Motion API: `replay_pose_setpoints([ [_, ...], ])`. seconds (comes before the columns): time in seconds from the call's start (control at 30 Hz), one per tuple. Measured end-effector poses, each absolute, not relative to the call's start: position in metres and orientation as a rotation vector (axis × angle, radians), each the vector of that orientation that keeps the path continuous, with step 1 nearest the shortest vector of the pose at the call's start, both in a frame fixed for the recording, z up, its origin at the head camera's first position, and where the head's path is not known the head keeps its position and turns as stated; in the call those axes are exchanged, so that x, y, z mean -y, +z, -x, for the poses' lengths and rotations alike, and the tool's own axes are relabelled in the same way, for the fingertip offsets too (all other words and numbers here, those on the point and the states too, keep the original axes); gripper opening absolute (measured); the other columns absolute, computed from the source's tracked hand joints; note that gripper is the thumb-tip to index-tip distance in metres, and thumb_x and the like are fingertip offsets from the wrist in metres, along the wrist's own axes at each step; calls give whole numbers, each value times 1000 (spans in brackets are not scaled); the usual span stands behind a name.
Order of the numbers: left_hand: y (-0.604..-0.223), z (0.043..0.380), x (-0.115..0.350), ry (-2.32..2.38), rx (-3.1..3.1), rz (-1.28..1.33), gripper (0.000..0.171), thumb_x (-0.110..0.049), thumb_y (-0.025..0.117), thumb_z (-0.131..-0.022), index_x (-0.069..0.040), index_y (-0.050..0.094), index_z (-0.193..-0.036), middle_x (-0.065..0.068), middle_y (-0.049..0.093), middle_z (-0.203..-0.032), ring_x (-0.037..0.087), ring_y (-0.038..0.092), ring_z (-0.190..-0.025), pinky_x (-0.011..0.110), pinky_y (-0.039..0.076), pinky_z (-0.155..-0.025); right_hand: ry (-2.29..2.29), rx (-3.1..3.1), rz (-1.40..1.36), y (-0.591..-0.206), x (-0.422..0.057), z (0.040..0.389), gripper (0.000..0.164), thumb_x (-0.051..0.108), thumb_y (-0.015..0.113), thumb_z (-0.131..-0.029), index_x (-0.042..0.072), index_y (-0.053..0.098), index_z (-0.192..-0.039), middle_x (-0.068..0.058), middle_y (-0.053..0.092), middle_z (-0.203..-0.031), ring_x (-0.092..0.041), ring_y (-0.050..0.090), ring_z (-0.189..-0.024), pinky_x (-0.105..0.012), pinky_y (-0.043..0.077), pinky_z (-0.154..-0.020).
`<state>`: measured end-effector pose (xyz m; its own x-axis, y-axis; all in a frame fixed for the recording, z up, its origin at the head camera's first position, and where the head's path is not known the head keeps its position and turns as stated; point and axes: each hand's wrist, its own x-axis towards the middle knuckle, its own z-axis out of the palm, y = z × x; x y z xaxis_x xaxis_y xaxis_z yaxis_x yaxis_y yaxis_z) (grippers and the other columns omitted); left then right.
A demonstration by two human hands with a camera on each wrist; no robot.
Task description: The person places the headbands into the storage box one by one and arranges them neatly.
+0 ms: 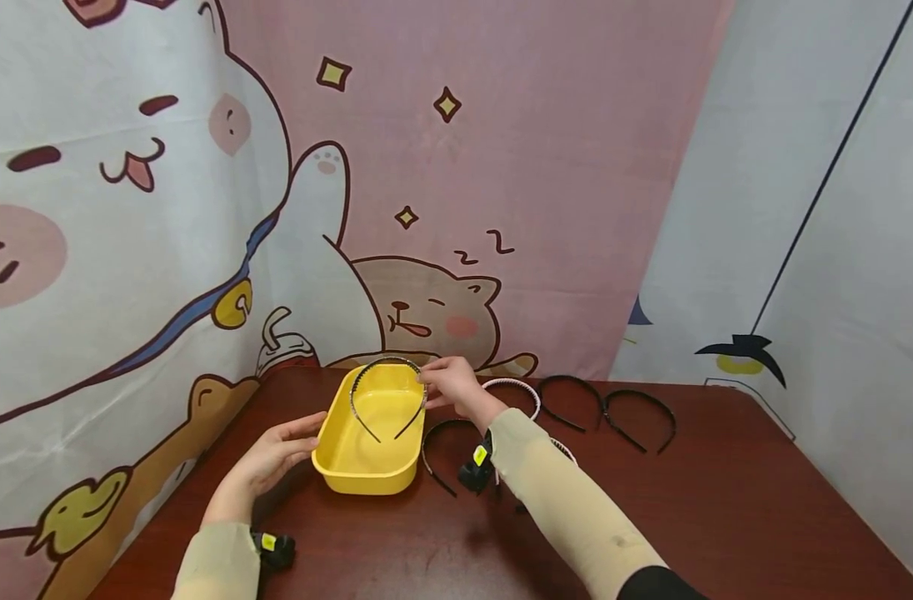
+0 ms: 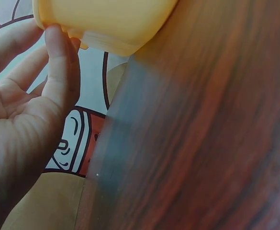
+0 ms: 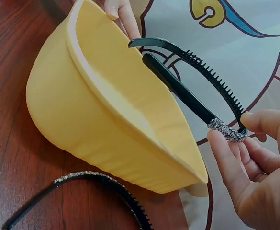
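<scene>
A yellow plastic basin [image 1: 366,483] stands on the table. My left hand [image 1: 272,454] holds its left side, thumb and fingers at the edge in the left wrist view. Over the basin hangs a black headband [image 3: 224,130] with a glittery silver crown and comb teeth inside. My right hand [image 1: 460,387] pinches this headband between thumb and fingers, its two ends pointing down into the basin in the head view. Another black headband [image 3: 89,173] with glittery trim lies on the table just right of the basin.
Right of the basin lie a white headband [image 1: 511,382], two black headbands [image 1: 569,377] near the back edge, and a second pale one [image 1: 564,450] partly hidden by my right forearm. A cartoon-printed curtain [image 1: 561,208] rises behind the reddish-brown table [image 1: 726,500].
</scene>
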<state>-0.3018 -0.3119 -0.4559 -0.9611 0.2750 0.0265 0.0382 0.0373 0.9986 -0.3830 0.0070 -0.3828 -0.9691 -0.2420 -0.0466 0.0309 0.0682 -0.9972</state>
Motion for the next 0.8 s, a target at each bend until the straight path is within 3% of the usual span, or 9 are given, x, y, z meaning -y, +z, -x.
replay_pose_setpoints([
  [0.2, -454, 302, 311, 2039, -2131, -313, 61, -7, 61, -94, 5, 33, -147, 24, 38, -148, 12, 59, -114, 29, 48, -94, -2005, -2141, 192, -386, -1, 384, 24, 6, 69, -85, -7, 65, -105, -14, 60, -86, -27, 59, -75, -41, 59, -63],
  [0.8, -454, 301, 311, 2042, -2117, -310, 60, -6, 59, -95, 5, 32, -148, 27, 32, -150, 12, 57, -116, 30, 46, -97, -1964, -2156, 166, -394, 12, 380, 21, 5, 71, -84, -7, 64, -101, -16, 60, -89, -23, 58, -73, -37, 58, -58],
])
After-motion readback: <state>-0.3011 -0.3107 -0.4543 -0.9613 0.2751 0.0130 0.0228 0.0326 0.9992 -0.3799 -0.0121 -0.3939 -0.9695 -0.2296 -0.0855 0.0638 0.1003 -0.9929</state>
